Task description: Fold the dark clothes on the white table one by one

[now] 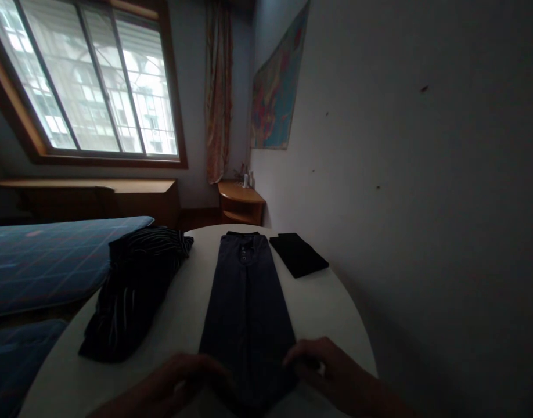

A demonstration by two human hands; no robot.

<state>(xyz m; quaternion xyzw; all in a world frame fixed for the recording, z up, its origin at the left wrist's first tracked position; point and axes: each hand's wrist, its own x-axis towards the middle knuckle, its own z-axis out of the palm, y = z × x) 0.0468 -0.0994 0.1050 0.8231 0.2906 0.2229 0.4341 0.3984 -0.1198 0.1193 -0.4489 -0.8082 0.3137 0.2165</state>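
- Dark garment (247, 307): laid lengthwise in a narrow fold on the round pale table (340, 319), neck end and buttons away from the person, near end between the hands.
- Left hand (183, 374): at the garment's near left edge, fingers bent inward over it — blurred and dim, so whether they grasp the fabric cannot be told.
- Right hand (325, 366): at the opposite edge, fingers and thumb curved toward the cloth; a firm pinch cannot be confirmed.
- Folded black cloth (299, 255): flat, just right of the garment's far end.
- Striped dark clothing (131, 296): a loose heap on the table's left side, apart from the garment.
- Background: blue checked mattress (44, 261) at left; window (87, 75) beyond.
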